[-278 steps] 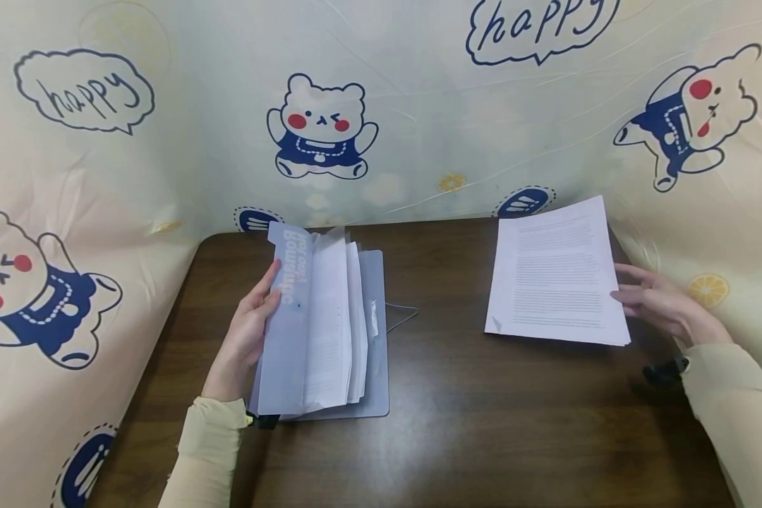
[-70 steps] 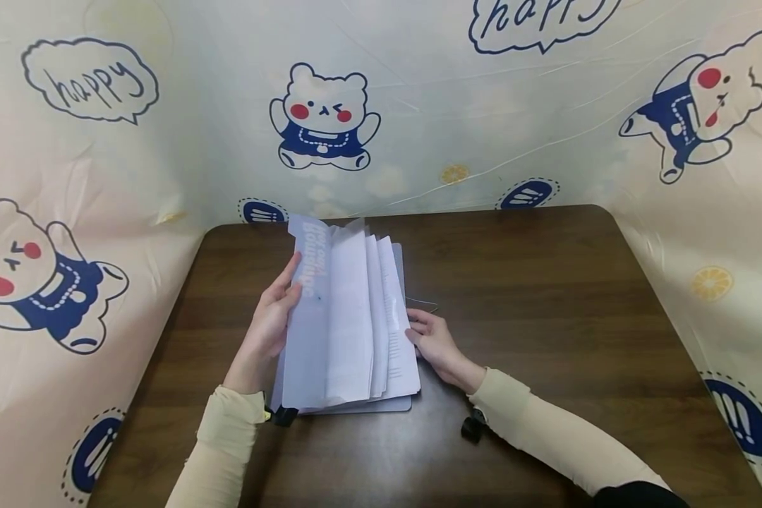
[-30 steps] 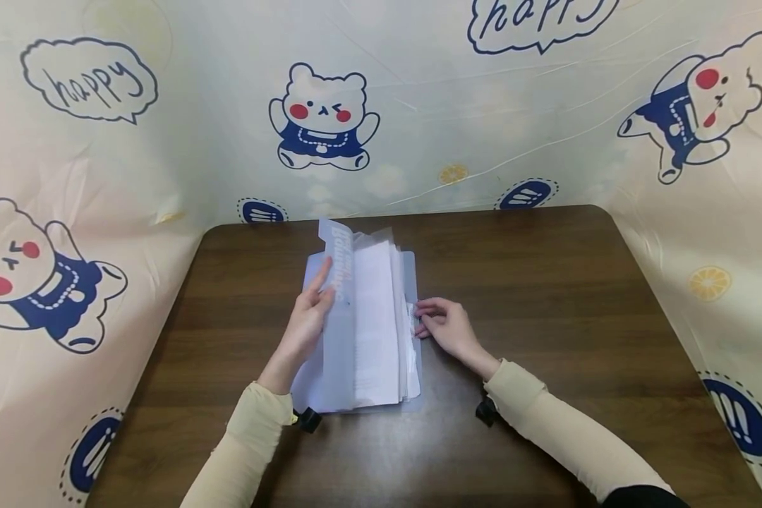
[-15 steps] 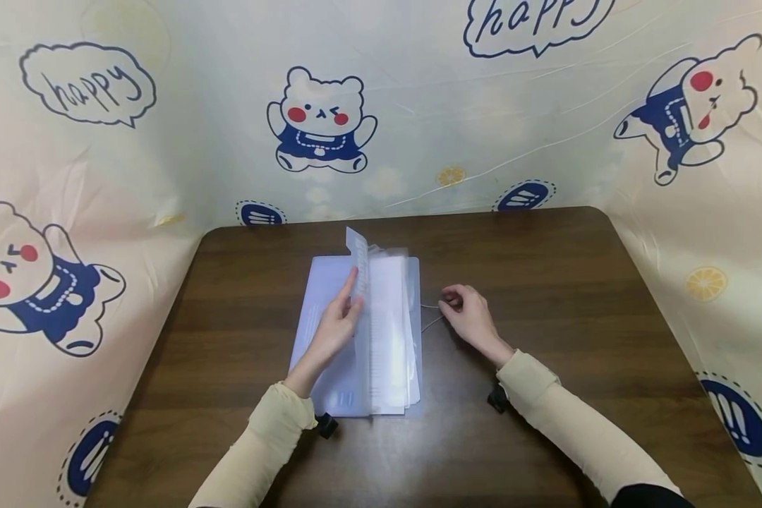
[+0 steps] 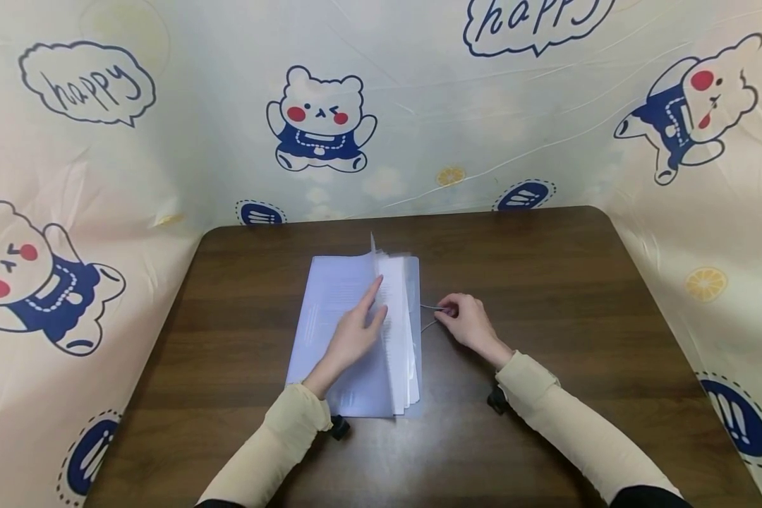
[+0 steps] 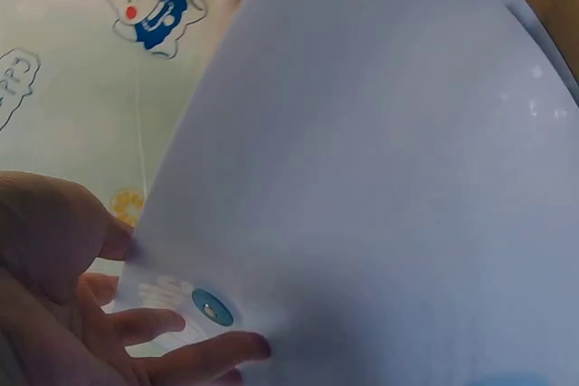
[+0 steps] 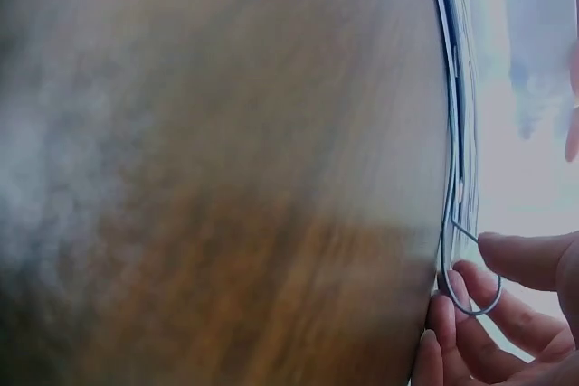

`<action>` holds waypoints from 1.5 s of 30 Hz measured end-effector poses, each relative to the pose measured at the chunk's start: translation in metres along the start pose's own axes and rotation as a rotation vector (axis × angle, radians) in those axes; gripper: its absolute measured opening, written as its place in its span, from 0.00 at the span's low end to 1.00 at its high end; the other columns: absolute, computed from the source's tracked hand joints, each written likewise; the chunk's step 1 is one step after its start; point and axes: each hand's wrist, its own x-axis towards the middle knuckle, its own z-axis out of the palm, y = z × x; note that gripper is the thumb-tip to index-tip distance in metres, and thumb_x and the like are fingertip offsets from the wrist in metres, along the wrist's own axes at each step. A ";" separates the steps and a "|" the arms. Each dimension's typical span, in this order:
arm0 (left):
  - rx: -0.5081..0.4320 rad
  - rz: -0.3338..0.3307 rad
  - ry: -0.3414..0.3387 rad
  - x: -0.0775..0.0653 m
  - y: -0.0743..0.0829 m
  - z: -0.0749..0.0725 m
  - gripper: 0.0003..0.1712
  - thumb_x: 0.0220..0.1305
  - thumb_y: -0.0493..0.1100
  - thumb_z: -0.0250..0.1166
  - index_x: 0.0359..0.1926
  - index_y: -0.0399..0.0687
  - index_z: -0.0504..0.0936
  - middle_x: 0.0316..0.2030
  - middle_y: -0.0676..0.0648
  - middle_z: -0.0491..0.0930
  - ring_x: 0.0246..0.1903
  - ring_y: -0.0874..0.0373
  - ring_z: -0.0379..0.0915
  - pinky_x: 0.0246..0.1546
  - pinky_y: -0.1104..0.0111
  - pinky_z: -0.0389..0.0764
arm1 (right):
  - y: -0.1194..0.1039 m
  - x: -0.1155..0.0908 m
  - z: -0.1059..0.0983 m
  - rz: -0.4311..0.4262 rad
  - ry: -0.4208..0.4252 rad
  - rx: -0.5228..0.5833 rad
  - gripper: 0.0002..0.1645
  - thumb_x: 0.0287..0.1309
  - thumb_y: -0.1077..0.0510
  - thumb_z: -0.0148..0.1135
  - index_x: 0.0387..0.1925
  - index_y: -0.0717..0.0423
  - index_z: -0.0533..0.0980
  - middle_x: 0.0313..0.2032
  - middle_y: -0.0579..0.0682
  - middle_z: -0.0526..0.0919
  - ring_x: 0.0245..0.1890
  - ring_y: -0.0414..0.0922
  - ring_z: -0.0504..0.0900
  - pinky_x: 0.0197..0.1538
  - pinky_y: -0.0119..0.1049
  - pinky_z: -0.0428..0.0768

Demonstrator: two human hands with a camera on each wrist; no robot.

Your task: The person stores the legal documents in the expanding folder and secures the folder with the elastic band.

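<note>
A translucent bluish folder (image 5: 336, 331) lies on the table, its cover (image 6: 362, 160) swung partly over the white papers (image 5: 394, 282) inside. My left hand (image 5: 354, 335) holds the cover near its free edge, index finger extended toward the back. In the left wrist view, several fingers touch the cover's outer face beside a round blue button (image 6: 213, 307). To the right, my right hand (image 5: 473, 324) pinches a thin elastic cord (image 7: 488, 308) looped from the folder's right edge. The lower papers are hidden under the cover.
The folder rests mid-table on a dark brown wooden table (image 5: 565, 296). Behind and at both sides hangs a pale curtain (image 5: 413, 134) printed with bears.
The loose sheets earlier in my right hand went into the folder. My left hand has since swung the cover rightward over the papers, and my right hand has moved to the cord.
</note>
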 end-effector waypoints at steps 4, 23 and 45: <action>0.084 -0.002 0.019 -0.010 0.040 -0.010 0.36 0.85 0.60 0.56 0.87 0.77 0.58 0.53 0.34 0.90 0.25 0.52 0.75 0.34 0.55 0.81 | 0.002 0.000 0.000 0.022 0.002 -0.013 0.06 0.72 0.63 0.71 0.40 0.62 0.89 0.37 0.58 0.91 0.37 0.48 0.84 0.44 0.41 0.82; 0.506 0.011 -0.029 -0.031 0.088 -0.002 0.36 0.81 0.62 0.63 0.84 0.68 0.68 0.79 0.40 0.73 0.66 0.25 0.78 0.36 0.39 0.90 | 0.005 0.004 -0.002 -0.033 -0.066 0.149 0.09 0.74 0.63 0.69 0.41 0.65 0.90 0.39 0.61 0.94 0.37 0.42 0.86 0.43 0.30 0.80; 0.492 -0.070 -0.162 -0.063 0.025 -0.072 0.54 0.70 0.66 0.73 0.87 0.56 0.61 0.87 0.31 0.51 0.85 0.20 0.43 0.79 0.22 0.49 | 0.008 0.005 -0.020 0.135 -0.287 0.514 0.20 0.81 0.56 0.63 0.60 0.67 0.85 0.57 0.60 0.92 0.59 0.49 0.87 0.65 0.37 0.82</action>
